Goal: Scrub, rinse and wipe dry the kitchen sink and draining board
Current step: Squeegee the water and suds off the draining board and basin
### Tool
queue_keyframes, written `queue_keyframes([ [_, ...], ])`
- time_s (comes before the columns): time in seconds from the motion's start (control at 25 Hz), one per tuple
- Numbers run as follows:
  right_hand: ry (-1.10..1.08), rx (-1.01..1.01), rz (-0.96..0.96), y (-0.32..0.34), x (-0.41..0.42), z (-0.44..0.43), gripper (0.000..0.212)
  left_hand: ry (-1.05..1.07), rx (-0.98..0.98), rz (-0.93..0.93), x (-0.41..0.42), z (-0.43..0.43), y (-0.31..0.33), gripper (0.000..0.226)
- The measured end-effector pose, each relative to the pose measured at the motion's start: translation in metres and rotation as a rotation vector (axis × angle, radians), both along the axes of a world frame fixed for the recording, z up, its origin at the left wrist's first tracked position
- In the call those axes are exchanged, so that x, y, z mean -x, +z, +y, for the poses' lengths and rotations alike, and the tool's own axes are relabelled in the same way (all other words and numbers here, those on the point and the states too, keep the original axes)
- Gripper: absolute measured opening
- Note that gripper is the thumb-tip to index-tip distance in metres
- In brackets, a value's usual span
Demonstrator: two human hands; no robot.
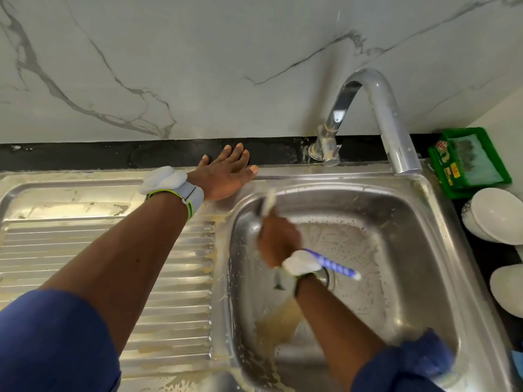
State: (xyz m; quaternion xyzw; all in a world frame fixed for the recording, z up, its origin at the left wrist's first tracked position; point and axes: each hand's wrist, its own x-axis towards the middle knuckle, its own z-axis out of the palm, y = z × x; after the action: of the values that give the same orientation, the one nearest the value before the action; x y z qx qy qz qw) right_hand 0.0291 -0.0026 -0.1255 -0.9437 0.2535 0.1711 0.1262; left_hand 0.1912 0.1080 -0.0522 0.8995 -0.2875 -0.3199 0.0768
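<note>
The stainless steel sink (pixel 418 250) fills the right half of the view, its basin streaked with brownish suds. My right hand (pixel 278 240) is inside the basin at its far left wall, shut on a scrub brush (pixel 336 264) with a purple-and-white striped handle; the blurred bristle end (pixel 268 202) presses against the upper wall. My left hand (pixel 226 176) lies flat, fingers spread, on the sink's back rim beside the black counter strip. The ribbed draining board (pixel 85 250) stretches to the left, smeared with dirty residue.
A chrome tap (pixel 382 108) arches over the basin's back right. A green soap tub (pixel 469 162) sits at the right rear corner. White bowls (pixel 495 216) stand on the dark counter to the right. A marble wall rises behind.
</note>
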Motion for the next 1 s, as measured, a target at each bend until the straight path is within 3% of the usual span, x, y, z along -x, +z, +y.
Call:
queue_keyframes([
  [0.04,-0.043,-0.169,-0.207,0.006,0.001,0.014,0.026,0.012,0.010,0.004,-0.001,0.001,0.000,0.066],
  [0.08,-0.142,-0.318,-0.210,0.014,-0.003,0.031,0.028,0.018,0.023,0.008,-0.001,0.001,0.000,0.066],
  [0.12,-0.316,-0.343,-0.255,0.024,-0.014,0.010,0.027,0.020,0.027,0.004,-0.001,0.002,0.000,0.065],
  [0.16,-0.337,-0.338,-0.190,0.038,-0.011,-0.005,0.027,0.013,0.021,-0.009,-0.001,0.002,-0.002,0.066],
  [0.2,-0.366,-0.360,-0.124,-0.002,-0.007,-0.049,0.024,0.002,0.011,-0.027,-0.001,0.002,-0.003,0.067],
  [0.28,-0.500,0.026,-0.220,-0.082,0.005,-0.138,0.009,-0.008,-0.016,-0.074,0.004,0.002,-0.008,0.071],
  [0.36,-0.797,-0.101,-0.208,-0.048,0.017,-0.172,0.038,-0.015,-0.049,-0.132,0.010,0.000,-0.015,0.080],
  [0.44,-0.899,-0.262,-0.304,-0.004,0.024,-0.159,0.061,-0.021,-0.066,-0.171,0.017,-0.001,-0.020,0.092],
  [0.56,-0.847,-0.180,-0.296,0.024,0.010,-0.114,0.052,-0.026,-0.076,-0.191,0.022,-0.004,-0.022,0.100],
  [0.64,-0.706,-0.076,-0.267,-0.008,-0.016,-0.093,0.036,-0.014,-0.081,-0.193,0.023,-0.002,-0.022,0.101],
  [0.72,-0.440,-0.196,-0.259,-0.010,-0.012,-0.046,0.031,-0.002,-0.073,-0.198,0.023,-0.003,-0.023,0.101],
  [0.8,-0.342,-0.288,-0.287,-0.011,-0.009,-0.030,0.034,0.000,-0.074,-0.199,0.022,-0.003,-0.023,0.099],
  [1.0,-0.757,-0.046,-0.290,-0.003,0.022,-0.150,0.036,0.002,-0.055,-0.205,0.022,-0.001,-0.026,0.100],
])
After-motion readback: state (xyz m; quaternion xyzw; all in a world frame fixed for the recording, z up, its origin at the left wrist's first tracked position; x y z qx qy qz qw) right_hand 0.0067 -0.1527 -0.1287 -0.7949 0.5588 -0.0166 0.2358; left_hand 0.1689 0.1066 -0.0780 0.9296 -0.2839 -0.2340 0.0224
